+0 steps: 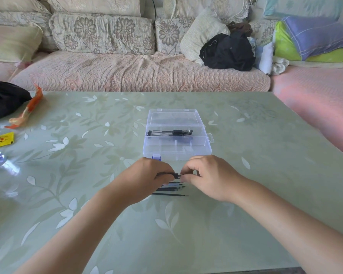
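Note:
A clear plastic box (177, 149) stands open on the table, its lid (173, 116) tilted back, with several black pens (169, 133) lying in its rear compartment. Just in front of the box my left hand (147, 179) grips a black pen (176, 176) whose end sticks out to the right. My right hand (208, 177) pinches that end between thumb and fingertips. Under my hands several thin black refills (172, 189) lie side by side on the table, partly hidden by my left hand.
The table (265, 155) has a pale green leaf-patterned cover. At its left edge lie a black bag (3, 98), an orange wrapper (26, 111), a yellow packet (1, 139) and a clear plastic bottle (0, 161). A sofa (139, 72) with cushions and clothes stands behind.

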The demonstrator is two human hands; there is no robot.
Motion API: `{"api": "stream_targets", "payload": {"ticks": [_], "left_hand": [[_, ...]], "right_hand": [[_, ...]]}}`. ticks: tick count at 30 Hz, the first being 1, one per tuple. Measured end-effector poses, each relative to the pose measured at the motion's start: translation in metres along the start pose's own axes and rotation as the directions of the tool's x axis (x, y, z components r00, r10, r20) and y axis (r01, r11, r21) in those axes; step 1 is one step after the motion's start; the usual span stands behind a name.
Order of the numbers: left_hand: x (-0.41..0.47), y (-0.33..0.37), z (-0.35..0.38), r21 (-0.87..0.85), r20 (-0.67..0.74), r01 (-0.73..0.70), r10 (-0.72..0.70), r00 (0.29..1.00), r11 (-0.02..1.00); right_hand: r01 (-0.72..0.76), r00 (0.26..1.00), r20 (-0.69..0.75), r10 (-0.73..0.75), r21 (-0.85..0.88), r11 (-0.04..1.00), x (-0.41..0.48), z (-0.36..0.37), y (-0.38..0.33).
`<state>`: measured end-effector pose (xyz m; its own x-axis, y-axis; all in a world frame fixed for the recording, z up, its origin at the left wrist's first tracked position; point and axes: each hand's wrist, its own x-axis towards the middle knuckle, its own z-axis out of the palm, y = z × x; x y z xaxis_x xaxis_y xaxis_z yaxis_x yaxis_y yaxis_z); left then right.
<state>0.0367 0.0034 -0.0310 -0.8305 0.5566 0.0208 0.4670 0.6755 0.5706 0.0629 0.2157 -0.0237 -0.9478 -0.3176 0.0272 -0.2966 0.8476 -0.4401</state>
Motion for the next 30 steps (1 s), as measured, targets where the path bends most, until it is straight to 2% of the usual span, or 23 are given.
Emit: {"api": "stream_targets", "payload": {"ticks": [3, 6, 9, 17, 30], "left_hand": [[-0.001, 0.001, 0.000, 0.077, -0.068, 0.055, -0.050, 0.996, 0.995], [-0.001, 0.000, 0.000, 0.088, -0.091, 0.102, -0.094, 0.991, 0.991], [0.000, -0.001, 0.001, 0.023, -0.082, 0.130, -0.128, 0.988, 0.991], [0.002, -0.003, 0.004, 0.040, -0.064, 0.124, -0.121, 0.991, 0.992], [0.000, -0.002, 0.003, -0.033, -0.082, 0.069, -0.071, 0.994, 0.997]], "right_hand": [[-0.005, 1.000, -0.019, 0.006, 0.016, 1.000, -0.001, -0.009, 0.005], [-0.089, 0.994, -0.059, 0.087, -0.021, 0.996, -0.002, -0.021, 0.019], [-0.133, 0.991, 0.000, 0.134, -0.139, 0.981, -0.004, -0.023, 0.032], [-0.123, 0.980, 0.131, 0.151, -0.200, 0.972, -0.012, -0.014, 0.034], [-0.045, 0.999, -0.023, 0.043, -0.079, 0.996, -0.006, -0.011, 0.019]]}}
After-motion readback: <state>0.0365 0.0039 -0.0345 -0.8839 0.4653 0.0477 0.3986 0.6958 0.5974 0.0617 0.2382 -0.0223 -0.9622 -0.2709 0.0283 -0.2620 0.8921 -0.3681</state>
